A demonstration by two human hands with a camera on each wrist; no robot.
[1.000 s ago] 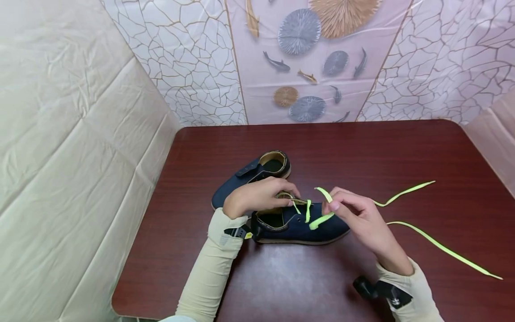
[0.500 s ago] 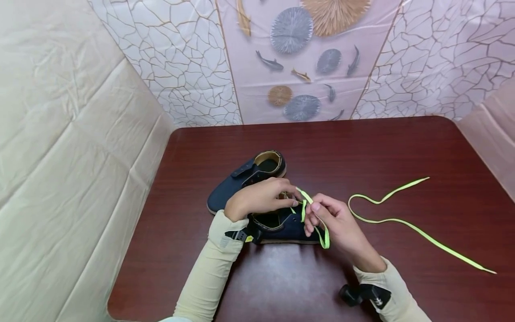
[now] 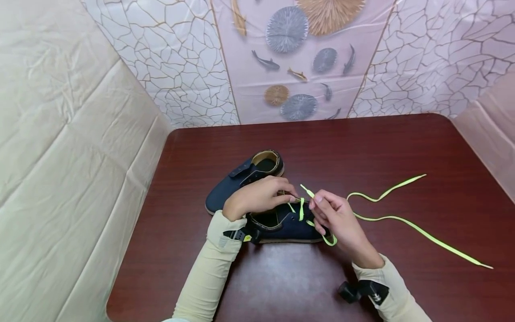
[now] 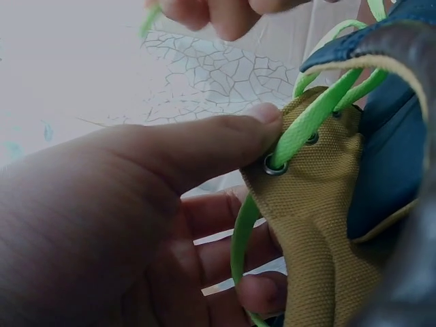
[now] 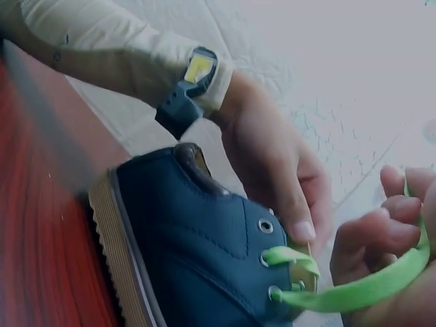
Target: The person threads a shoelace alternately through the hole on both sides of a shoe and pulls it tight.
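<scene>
Resting furthest left on the table (image 3: 402, 152), a navy shoe (image 3: 227, 186) shows no lace. Just beside it, the left hand (image 3: 257, 197) pinches the tan-lined eyelet flap (image 4: 313, 204) of the nearer shoe (image 3: 287, 230), thumb on the lining and fingers behind. That nearer shoe points its toe right, partly hidden by the right hand (image 3: 335, 219). A lime lace (image 5: 368, 291) fills two side eyelets (image 5: 274, 293) facing the person; the one closest to the ankle is unfilled. Further right, the right hand pinches that lace between thumb and forefinger, its tip standing free. Over the last second this hand has come in from the toe toward the left hand, which has kept its grip. The lace's end is near the flap yet free of any eyelet, so the lacing seems only part done. Furthest right, a second lace (image 3: 458, 252) lies loose.
</scene>
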